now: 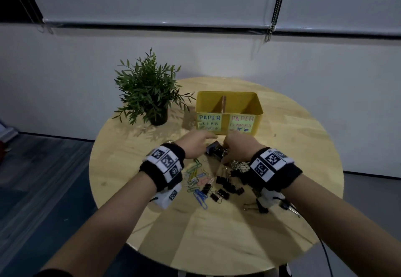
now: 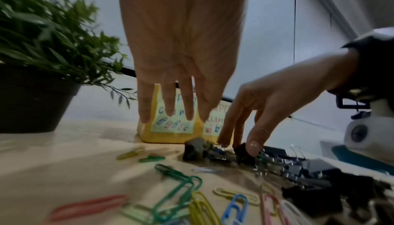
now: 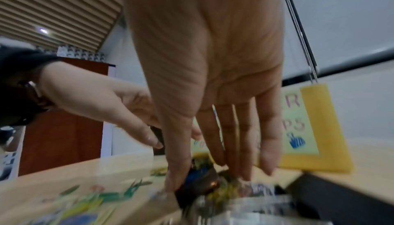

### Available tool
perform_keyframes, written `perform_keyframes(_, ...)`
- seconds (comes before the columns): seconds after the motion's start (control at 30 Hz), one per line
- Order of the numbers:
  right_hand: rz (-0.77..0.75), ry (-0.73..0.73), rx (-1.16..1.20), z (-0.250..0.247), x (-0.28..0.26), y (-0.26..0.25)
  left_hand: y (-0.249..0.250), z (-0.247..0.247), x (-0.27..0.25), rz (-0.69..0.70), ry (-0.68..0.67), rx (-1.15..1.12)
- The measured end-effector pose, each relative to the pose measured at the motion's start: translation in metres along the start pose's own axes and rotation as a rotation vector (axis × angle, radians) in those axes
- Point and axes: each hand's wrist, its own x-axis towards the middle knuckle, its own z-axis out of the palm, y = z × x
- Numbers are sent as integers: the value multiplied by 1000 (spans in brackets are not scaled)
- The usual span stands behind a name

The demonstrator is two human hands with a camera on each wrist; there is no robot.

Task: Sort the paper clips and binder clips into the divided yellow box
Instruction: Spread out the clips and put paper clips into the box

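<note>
The divided yellow box [image 1: 229, 103] stands at the back of the round table, labelled for paper clips on the left and clamps on the right. In front of it lie coloured paper clips [image 1: 197, 181] and black binder clips [image 1: 227, 186]. My right hand [image 1: 237, 146] pinches a black binder clip [image 2: 243, 154] between thumb and fingers at the far end of the pile; the right wrist view shows this binder clip [image 3: 200, 179] blurred. My left hand [image 1: 197, 143] hovers beside it, its fingers [image 2: 170, 109] straight and holding nothing. A larger binder clip [image 1: 213, 148] sits between the hands.
A potted green plant [image 1: 149, 90] stands left of the box, close to my left hand. The wooden table [image 1: 293, 146] is small and round, with a wall right behind it. A stray binder clip [image 1: 249, 206] lies near my right wrist.
</note>
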Motion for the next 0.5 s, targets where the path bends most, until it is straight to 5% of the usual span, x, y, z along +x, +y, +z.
perform_keyframes(0.1, -7, 57, 101, 7, -2, -5, 9, 13, 14, 63, -86, 199)
perform_keyframes(0.33, -11, 131, 228, 24, -12, 6, 2, 12, 19, 62, 23, 428)
perform_keyframes(0.5, -33, 212, 214, 24, -12, 13, 5, 11, 0, 351, 218, 676)
